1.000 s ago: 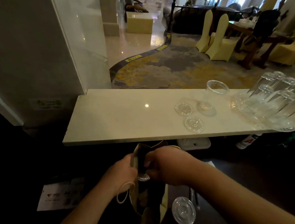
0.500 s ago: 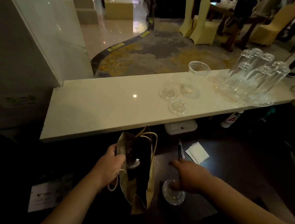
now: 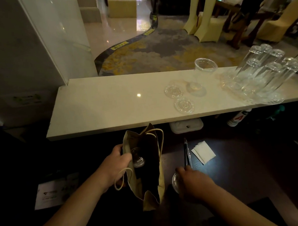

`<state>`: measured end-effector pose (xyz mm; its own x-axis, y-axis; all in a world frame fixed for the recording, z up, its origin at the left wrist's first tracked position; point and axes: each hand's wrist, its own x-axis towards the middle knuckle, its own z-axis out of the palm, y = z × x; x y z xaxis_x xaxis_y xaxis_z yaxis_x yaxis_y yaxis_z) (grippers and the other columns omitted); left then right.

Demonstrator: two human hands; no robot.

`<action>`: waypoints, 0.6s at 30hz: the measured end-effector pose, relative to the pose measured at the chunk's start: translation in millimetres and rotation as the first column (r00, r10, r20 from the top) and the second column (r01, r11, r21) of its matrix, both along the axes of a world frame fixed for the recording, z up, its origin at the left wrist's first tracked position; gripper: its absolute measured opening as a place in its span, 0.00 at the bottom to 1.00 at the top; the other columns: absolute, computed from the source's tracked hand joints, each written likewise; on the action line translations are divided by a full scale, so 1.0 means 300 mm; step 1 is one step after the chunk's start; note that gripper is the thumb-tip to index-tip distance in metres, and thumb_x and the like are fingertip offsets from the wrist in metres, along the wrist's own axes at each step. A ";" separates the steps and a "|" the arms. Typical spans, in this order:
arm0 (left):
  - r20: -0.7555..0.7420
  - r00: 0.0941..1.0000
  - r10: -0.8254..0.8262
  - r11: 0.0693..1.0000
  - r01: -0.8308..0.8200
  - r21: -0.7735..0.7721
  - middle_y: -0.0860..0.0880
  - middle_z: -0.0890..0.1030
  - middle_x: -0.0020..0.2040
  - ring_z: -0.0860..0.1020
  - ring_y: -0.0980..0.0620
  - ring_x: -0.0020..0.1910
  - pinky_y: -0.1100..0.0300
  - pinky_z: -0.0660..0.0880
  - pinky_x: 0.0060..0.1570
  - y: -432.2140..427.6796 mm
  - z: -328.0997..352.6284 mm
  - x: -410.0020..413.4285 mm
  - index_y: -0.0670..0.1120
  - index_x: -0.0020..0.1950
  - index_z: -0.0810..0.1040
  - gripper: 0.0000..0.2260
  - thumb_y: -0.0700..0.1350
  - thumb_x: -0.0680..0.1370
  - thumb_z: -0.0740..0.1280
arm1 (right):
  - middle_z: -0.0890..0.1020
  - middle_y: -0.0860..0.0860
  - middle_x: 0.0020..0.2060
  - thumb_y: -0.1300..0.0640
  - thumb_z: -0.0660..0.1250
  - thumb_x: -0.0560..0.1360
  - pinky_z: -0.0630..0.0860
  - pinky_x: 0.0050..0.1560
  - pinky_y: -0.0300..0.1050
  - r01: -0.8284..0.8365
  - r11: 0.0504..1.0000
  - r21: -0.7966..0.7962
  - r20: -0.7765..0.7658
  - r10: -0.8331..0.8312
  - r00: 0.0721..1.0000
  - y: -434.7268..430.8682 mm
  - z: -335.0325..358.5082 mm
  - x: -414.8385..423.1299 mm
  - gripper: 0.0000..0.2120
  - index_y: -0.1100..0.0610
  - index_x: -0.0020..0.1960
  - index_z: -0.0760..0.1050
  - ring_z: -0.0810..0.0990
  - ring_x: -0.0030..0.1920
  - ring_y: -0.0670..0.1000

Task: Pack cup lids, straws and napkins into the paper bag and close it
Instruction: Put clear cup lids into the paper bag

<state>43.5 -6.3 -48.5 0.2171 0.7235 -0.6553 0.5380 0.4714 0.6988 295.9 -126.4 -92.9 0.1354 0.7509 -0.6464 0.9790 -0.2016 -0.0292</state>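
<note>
Lower centre, the left hand (image 3: 115, 167) pinches the bag (image 3: 147, 166) rim to keep it open; the right hand (image 3: 194, 181), lower right, covers a lid (image 3: 175, 181), grip unclear.

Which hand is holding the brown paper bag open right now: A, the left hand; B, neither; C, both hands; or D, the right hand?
A: the left hand pinches the brown paper bag at its rim, while the right hand is down on a clear plastic lid on the dark counter.
</note>
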 end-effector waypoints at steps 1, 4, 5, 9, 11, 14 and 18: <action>0.004 1.000 -0.007 1.000 0.007 -0.003 0.44 0.85 0.54 0.85 0.41 0.53 0.40 0.83 0.58 0.000 0.003 0.002 0.57 0.74 0.69 0.31 0.56 0.70 0.65 | 0.70 0.53 0.68 0.46 0.75 0.70 0.79 0.57 0.55 -0.010 1.000 0.007 0.022 0.010 1.000 0.016 0.051 0.006 0.41 0.47 0.76 0.57 0.78 0.62 0.59; 0.021 0.999 -0.029 0.999 0.029 -0.036 0.44 0.83 0.57 0.84 0.40 0.54 0.45 0.84 0.44 -0.007 0.011 0.010 0.61 0.78 0.63 0.27 0.52 0.79 0.66 | 0.71 0.52 0.67 0.43 0.77 0.67 0.79 0.55 0.53 -0.046 0.998 0.040 0.080 0.042 0.996 0.071 0.243 0.015 0.43 0.47 0.75 0.59 0.78 0.62 0.58; 0.030 0.999 -0.031 0.999 0.032 -0.044 0.44 0.82 0.60 0.83 0.40 0.55 0.46 0.83 0.42 -0.009 0.014 0.011 0.62 0.79 0.61 0.28 0.51 0.80 0.66 | 0.72 0.51 0.66 0.40 0.78 0.65 0.80 0.54 0.53 -0.062 0.996 0.061 0.099 0.056 0.994 0.090 0.313 0.015 0.45 0.47 0.75 0.59 0.78 0.62 0.58; 0.053 0.997 -0.053 0.998 0.055 -0.032 0.45 0.82 0.60 0.82 0.42 0.56 0.50 0.81 0.38 -0.017 0.025 0.003 0.61 0.79 0.61 0.28 0.50 0.81 0.67 | 0.75 0.48 0.66 0.33 0.76 0.62 0.80 0.52 0.49 -0.127 0.977 0.172 0.146 0.102 0.984 0.146 0.574 -0.018 0.49 0.43 0.75 0.56 0.79 0.60 0.55; 0.048 0.997 -0.055 0.998 0.057 -0.033 0.45 0.82 0.60 0.83 0.41 0.55 0.50 0.81 0.38 -0.014 0.024 -0.005 0.60 0.80 0.61 0.28 0.50 0.81 0.67 | 0.76 0.47 0.65 0.33 0.76 0.62 0.80 0.50 0.48 -0.149 0.967 0.209 0.127 0.125 0.984 0.166 0.684 -0.048 0.47 0.42 0.73 0.56 0.80 0.57 0.54; 0.052 0.997 -0.058 0.997 0.060 -0.039 0.44 0.83 0.60 0.84 0.41 0.55 0.51 0.80 0.39 -0.013 0.029 -0.013 0.59 0.80 0.61 0.28 0.50 0.82 0.66 | 0.75 0.45 0.64 0.34 0.78 0.62 0.80 0.49 0.47 -0.214 0.950 0.228 0.082 0.201 0.976 0.186 0.807 -0.106 0.45 0.40 0.71 0.57 0.78 0.53 0.52; 0.045 0.998 -0.051 0.999 0.051 -0.013 0.45 0.84 0.58 0.84 0.43 0.56 0.51 0.79 0.45 -0.013 0.027 -0.025 0.58 0.80 0.62 0.29 0.50 0.81 0.66 | 0.71 0.43 0.67 0.38 0.80 0.63 0.78 0.48 0.44 -0.312 0.916 0.251 -0.004 0.324 0.946 0.200 0.845 -0.196 0.46 0.40 0.73 0.57 0.78 0.57 0.51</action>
